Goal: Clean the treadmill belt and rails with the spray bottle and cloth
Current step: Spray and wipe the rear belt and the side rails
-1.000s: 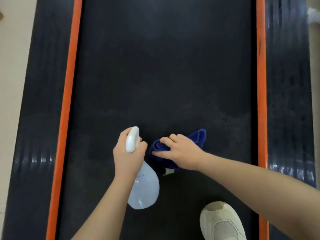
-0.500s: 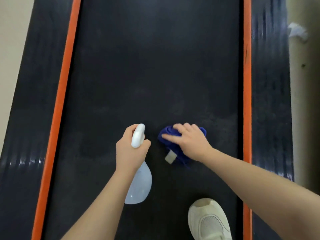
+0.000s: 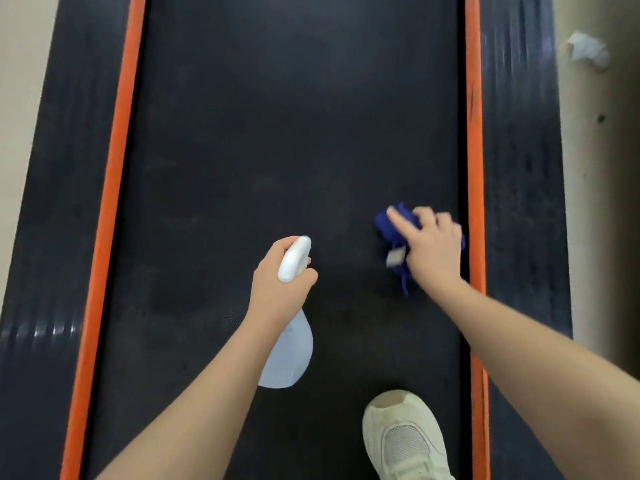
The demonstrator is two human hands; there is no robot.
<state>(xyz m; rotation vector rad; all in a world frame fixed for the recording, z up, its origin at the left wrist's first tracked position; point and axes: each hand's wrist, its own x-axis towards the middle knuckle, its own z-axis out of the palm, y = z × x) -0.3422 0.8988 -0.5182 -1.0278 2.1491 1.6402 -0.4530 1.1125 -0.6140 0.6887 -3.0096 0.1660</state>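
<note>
The black treadmill belt (image 3: 277, 133) runs up the view between two orange strips, with dark ribbed rails on the left (image 3: 52, 202) and right (image 3: 519, 168). My left hand (image 3: 277, 289) grips the neck of a pale spray bottle (image 3: 289, 355) with a white trigger head, held over the belt's middle. My right hand (image 3: 433, 251) presses a crumpled blue cloth (image 3: 389, 225) with a white tag onto the belt near the right orange strip. The hand and cloth are blurred.
A white shoe (image 3: 405, 438) stands on the belt at the bottom right. A crumpled white scrap (image 3: 587, 50) lies on the beige floor beyond the right rail. Beige floor also borders the left rail.
My right hand has slid the blue cloth to the right across the belt, from beside the spray bottle to near the right orange strip. My left hand has kept hold of the bottle.
</note>
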